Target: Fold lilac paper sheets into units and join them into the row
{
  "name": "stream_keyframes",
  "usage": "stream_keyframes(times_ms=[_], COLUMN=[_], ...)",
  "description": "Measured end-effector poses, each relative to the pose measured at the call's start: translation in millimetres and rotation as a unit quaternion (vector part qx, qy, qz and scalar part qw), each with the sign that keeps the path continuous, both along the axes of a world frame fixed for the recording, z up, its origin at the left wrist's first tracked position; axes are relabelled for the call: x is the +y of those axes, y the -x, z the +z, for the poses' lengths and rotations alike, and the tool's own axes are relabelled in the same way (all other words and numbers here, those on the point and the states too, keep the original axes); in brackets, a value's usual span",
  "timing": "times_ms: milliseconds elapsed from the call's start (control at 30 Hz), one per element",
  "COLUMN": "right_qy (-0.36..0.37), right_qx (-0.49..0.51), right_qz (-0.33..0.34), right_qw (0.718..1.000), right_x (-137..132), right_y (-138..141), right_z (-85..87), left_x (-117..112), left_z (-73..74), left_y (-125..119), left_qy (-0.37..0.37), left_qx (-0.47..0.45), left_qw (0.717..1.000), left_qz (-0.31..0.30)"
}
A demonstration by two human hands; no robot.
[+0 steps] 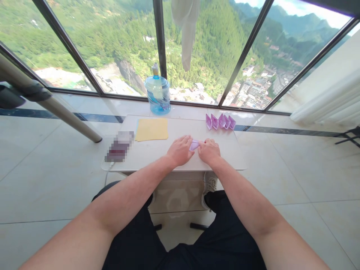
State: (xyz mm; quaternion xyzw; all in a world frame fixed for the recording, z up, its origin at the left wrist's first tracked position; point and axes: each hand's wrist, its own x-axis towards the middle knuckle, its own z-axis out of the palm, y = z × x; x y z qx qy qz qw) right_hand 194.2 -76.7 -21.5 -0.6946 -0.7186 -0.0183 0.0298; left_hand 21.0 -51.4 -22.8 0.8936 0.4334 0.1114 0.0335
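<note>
A small folded piece of pale purple paper (194, 145) lies on the low white table (157, 157), pressed between both hands. My left hand (179, 150) rests on its left side with fingers curled down onto it. My right hand (209, 151) pinches its right edge, fingers closed. Most of the paper is hidden under the fingers. At the table's far right edge stands a row of several folded purple paper shapes (220, 122).
A sheet of yellow paper (152, 129) lies at the table's back left, with a blurred dark object (119, 146) at the left edge. A blue water jug (158, 92) stands on the window sill behind. A slanted grey pole (56, 107) crosses the left. Tiled floor surrounds the table.
</note>
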Motion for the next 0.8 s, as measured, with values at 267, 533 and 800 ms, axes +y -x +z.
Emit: stream_keyframes(times_ms=[267,533,800], right_qy=[0.000,0.061,0.002], right_qx=[0.073,0.135,0.132], right_qz=[-0.008,0.142,0.195], right_qw=[0.997,0.979,0.972], right_x=[27.6,59.5,58.0], right_y=[6.3,-14.2,-23.0], right_z=[-4.3,-5.4,-14.8], left_x=[22.9,33.0,33.9], left_z=[-18.3,-19.3,-15.5], left_y=[1.0,5.6,5.6], left_qy=[0.035,0.012,0.017], left_qx=[0.027,-0.007,-0.020], left_qw=[0.999,1.000,0.999], left_qz=[-0.001,-0.023,-0.029])
